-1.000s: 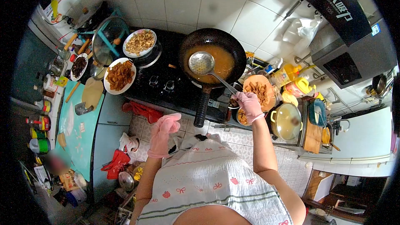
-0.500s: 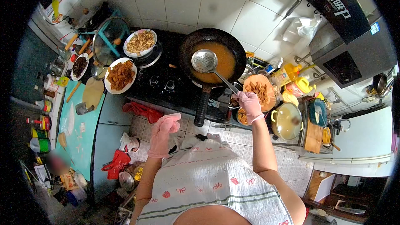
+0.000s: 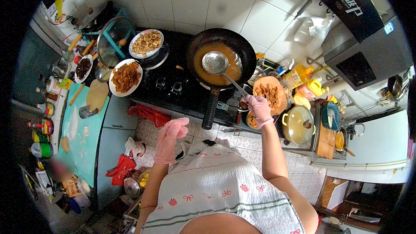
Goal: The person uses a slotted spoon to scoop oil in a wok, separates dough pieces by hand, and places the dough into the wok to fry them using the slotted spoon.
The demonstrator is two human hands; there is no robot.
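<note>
My right hand [image 3: 260,110], in a pink glove, is closed round the handle of a metal skimmer [image 3: 215,63] with a perforated bowl. That bowl is over brown liquid [image 3: 204,52] in a black wok [image 3: 249,52] on the stove; I cannot tell how deep it dips. The wok's black handle [image 3: 210,109] points toward me, with neither hand on it. Also gloved in pink, my left hand [image 3: 173,131] is held in front of the apron, its fingers curled together with nothing visible in them. Near my right hand is an orange dish of brown strips [image 3: 266,94].
Left of the wok are a plate of sliced pale food [image 3: 146,44] and a plate of brown pieces [image 3: 125,78]. A glass lid [image 3: 115,41] stands behind them. A cleaver [image 3: 88,112] lies on the green board [image 3: 82,151]. At right are a yellow pot [image 3: 298,125] and bottles [image 3: 310,89].
The skimmer's bowl has shifted slightly within the wok, and the liquid's surface looks more disturbed, with a bright patch at right. My left hand stays nearly where it was.
</note>
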